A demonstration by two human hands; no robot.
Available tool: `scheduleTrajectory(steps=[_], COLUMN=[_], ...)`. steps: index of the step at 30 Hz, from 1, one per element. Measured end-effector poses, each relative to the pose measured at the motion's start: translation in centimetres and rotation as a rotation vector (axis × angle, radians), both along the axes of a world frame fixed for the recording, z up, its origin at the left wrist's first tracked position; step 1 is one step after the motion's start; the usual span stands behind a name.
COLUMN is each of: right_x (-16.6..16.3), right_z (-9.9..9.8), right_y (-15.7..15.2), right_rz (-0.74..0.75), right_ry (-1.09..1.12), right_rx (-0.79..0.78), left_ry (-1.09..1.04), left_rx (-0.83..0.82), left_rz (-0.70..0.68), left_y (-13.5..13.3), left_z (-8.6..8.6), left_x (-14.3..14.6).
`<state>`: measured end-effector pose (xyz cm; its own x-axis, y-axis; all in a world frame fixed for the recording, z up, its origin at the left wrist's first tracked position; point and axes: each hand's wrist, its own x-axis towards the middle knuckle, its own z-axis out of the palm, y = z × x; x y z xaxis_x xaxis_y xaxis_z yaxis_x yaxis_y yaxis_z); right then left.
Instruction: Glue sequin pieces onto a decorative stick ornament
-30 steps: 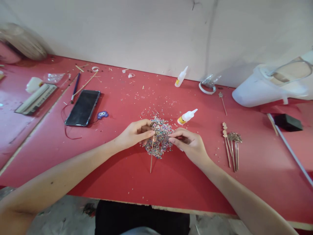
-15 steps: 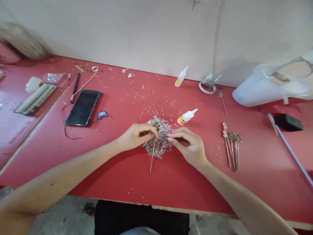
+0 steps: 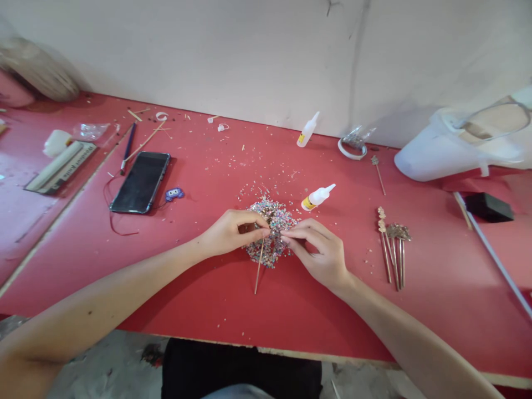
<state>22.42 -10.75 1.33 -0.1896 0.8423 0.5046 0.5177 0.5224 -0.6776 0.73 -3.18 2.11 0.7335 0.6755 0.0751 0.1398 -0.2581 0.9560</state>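
My left hand (image 3: 230, 230) pinches the top of a thin wooden stick (image 3: 258, 269) that slants down toward me over the red table (image 3: 208, 299). Its fingers are closed on the stick. My right hand (image 3: 320, 249) faces it, with thumb and fingertips pinched together at the stick's upper end; what they hold is too small to name. Both hands hover over a heap of small glittery, many-coloured pieces (image 3: 272, 219) in the table's middle.
A small glue bottle (image 3: 318, 197) lies just behind the heap, another glue bottle (image 3: 307, 131) near the wall. Finished decorated sticks (image 3: 393, 249) lie to the right. A phone (image 3: 141, 182) lies at the left. White bags (image 3: 461, 144) and a black box (image 3: 488, 206) sit far right.
My right hand has slid slightly left and its fingers have closed in toward the stick's tip. My left hand and the stick have stayed nearly still.
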Motion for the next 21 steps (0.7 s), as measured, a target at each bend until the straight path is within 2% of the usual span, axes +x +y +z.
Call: scheduleTrajectory(steps=[6, 21], right_x=[-0.17, -0.29], right_z=[0.16, 0.51], right_y=[-0.13, 0.19], right_rz=[-0.017, -0.038], right_ry=[0.01, 0.197], right_rx=[-0.074, -0.37], left_ry=[-0.008, 0.021], left_rx=[-0.015, 0.008], left_rz=[-0.017, -0.015], left_y=[0.09, 0.18], left_z=[-0.05, -0.16], left_x=[-0.05, -0.08])
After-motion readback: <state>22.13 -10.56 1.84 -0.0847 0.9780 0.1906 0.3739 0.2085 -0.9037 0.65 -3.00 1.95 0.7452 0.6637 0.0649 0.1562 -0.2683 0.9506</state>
